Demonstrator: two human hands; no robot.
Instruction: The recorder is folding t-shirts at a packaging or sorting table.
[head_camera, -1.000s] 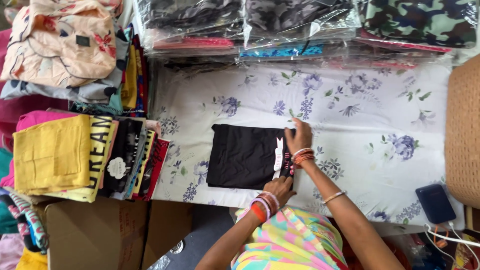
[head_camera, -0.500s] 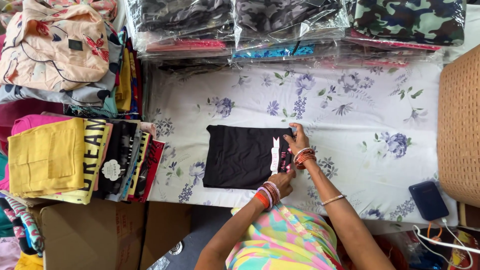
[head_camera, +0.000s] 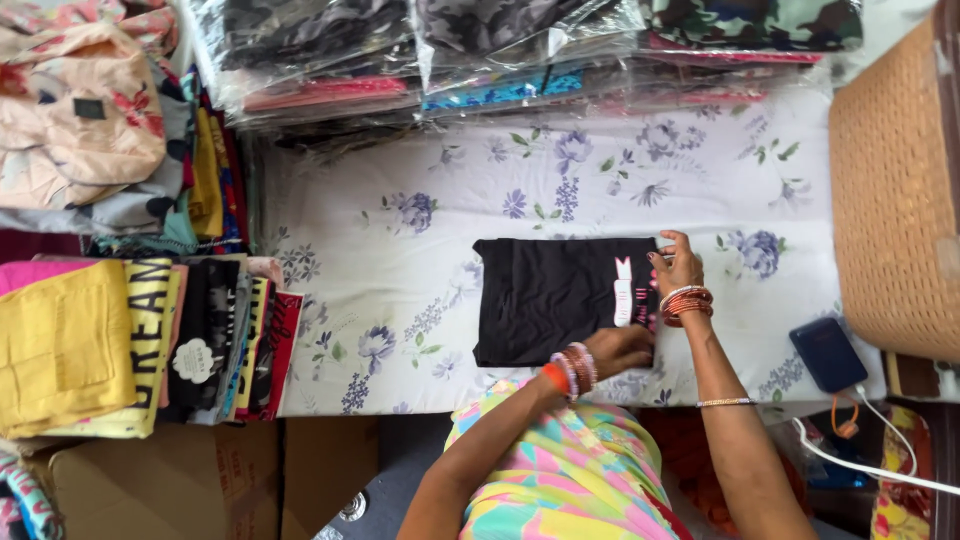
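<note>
A folded black garment with a white and pink print lies on the white flowered sheet. My left hand, with orange and pink bangles at the wrist, grips the garment's near right corner. My right hand, also wearing bangles, pinches its far right corner. Both hands hold the right edge of the garment flat against the sheet.
Stacks of folded clothes fill the left side, with a peach flowered pile behind them. Plastic-wrapped camouflage garments line the far edge. A woven basket stands at the right, a dark power bank with cables near it. Cardboard boxes sit below left.
The view has swung left, so the garment and hands now sit further right in the picture. Both hands keep hold of the garment's right edge; the right hand has moved to its far corner.
</note>
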